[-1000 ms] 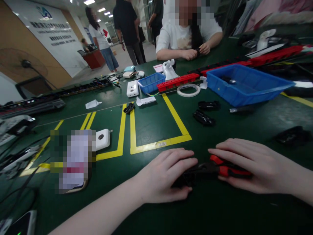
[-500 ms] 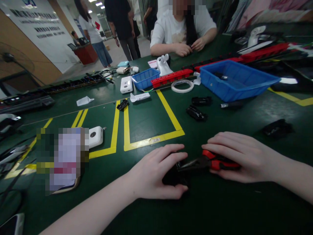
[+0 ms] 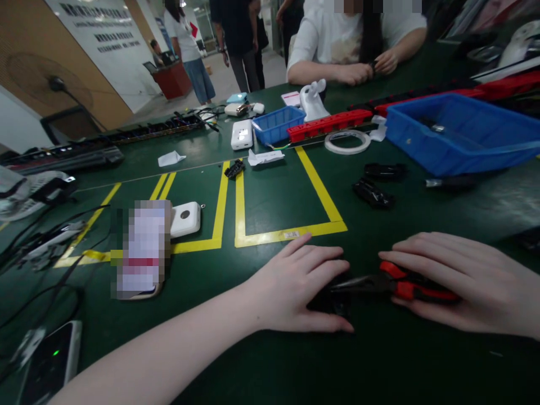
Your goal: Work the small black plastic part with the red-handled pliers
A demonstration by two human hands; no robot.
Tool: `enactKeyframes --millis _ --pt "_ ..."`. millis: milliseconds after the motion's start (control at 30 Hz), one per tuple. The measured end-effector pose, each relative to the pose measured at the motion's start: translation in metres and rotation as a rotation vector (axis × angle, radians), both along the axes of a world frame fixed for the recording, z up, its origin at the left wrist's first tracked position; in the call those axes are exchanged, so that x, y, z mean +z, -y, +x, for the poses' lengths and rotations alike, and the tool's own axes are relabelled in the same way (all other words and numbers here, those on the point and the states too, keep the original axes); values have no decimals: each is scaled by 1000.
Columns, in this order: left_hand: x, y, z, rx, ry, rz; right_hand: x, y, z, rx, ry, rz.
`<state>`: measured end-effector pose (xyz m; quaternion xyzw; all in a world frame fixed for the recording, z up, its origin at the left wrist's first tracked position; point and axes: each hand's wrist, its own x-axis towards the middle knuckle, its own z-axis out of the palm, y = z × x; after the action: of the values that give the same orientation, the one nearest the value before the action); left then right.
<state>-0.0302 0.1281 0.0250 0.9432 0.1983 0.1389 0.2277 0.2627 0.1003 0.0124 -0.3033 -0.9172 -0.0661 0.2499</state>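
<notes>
My right hand (image 3: 459, 287) is closed around the red and black handles of needle-nose pliers (image 3: 367, 284). Their jaws point left and reach the small black part (image 3: 340, 304) under my left hand. Thumb and fingers of my left hand (image 3: 299, 287) curve around that dark part, which lies low over the green table (image 3: 270, 365); my palm and fingers hide much of it. Whether the jaws grip the part or only touch it, I cannot tell. Beyond my hands lie two similar black parts, one nearer (image 3: 373, 193) and one farther (image 3: 385, 170).
A large blue bin (image 3: 459, 152) and a smaller blue bin (image 3: 278, 125) stand farther back, near a roll of tape (image 3: 347, 142). On the left are a phone (image 3: 145, 247), a white device (image 3: 185, 219) and cables. Across the table, another person's hands (image 3: 371, 67) hold something small.
The whole view has swung left, so the table and hands appear farther right. My left fingers have spread slightly, the little finger lifting away. The pliers stay at the black part.
</notes>
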Motion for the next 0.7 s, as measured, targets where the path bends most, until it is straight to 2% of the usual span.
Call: enactKeyframes --millis 167,467,700 --pt "0 0 0 76 -35 -25 0 1 1 -25 -11 -57" --pt "2 4 1 34 -48 6 -4 4 4 -60 27 -79" --pt "7 5 0 24 -87 -10 -3 9 -3 -124 -34 -129"
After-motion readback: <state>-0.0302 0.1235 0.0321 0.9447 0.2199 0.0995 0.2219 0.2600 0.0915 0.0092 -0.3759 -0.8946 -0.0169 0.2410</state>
